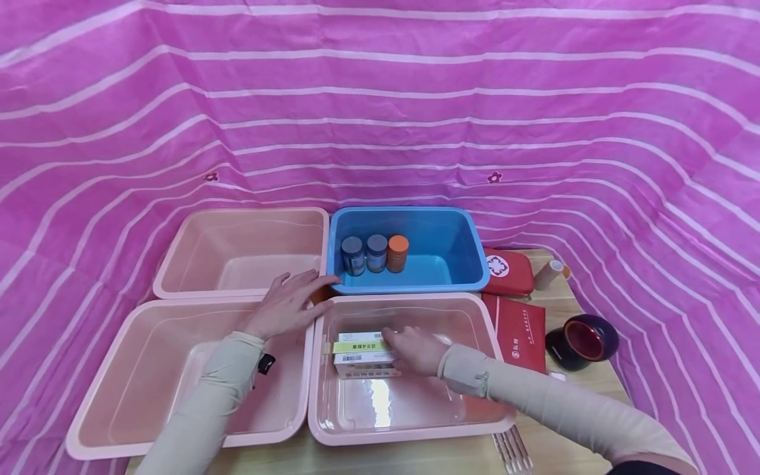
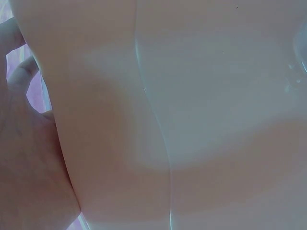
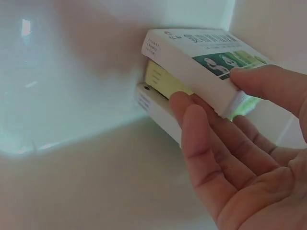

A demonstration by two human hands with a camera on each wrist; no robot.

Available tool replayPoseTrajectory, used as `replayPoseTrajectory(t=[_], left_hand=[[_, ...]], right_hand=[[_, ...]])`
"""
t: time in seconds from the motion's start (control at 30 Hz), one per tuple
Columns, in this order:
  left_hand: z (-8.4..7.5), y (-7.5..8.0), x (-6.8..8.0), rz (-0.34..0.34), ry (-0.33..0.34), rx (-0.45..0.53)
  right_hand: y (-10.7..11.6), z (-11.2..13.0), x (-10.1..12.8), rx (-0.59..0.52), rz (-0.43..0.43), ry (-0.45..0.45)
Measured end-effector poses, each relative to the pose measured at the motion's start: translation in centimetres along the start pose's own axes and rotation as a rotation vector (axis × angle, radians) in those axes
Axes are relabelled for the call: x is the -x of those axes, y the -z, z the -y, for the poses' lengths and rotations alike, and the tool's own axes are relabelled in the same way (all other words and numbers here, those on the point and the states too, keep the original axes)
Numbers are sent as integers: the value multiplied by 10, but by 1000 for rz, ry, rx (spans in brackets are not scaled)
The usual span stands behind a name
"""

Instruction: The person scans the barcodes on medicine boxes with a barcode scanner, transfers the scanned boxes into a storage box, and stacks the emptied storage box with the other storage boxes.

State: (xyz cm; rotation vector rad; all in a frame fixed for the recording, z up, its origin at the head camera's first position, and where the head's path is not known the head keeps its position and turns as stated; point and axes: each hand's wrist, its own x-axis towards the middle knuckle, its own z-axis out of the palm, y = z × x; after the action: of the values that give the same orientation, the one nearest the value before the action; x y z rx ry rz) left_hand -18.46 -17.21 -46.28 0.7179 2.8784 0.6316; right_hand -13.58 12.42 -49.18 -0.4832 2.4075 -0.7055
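Left hand flat, fingers spread; right hand lightly curled.

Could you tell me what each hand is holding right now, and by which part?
Right hand grips the stacked medicine boxes by their end; left hand only rests on the bin rims.

Bright even light, fisheye-bowed edges, blurry wrist close-ups

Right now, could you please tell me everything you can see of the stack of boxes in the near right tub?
The stack of boxes is three flat cardboard cartons lying on their sides: a white one with green print, a yellow-green one and another white one with a barcode. They sit against the left wall of the pink tub, on its floor. The right hand touches their end, thumb on one white box and fingers against the others.
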Motion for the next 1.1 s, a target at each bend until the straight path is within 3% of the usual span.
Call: replayPoseTrajectory(t=[0.13,0.4,0.73,0.93,1.1], left_hand=[[0,-1,0,-5,-6,-7],[0,-1,0,-1,-2,-4],[0,-1,-1,4,-3,1],[0,-1,-2,0,-23,5],[0,0,-1,-2,-13,6]], right_hand=[[11,3,6,219,-72,183],[33,7,21,136,-213,346],[74,5,56,-25,-308,355],[103,-6,84,-62,-482,405],[124,-25,107,-4,-646,390]])
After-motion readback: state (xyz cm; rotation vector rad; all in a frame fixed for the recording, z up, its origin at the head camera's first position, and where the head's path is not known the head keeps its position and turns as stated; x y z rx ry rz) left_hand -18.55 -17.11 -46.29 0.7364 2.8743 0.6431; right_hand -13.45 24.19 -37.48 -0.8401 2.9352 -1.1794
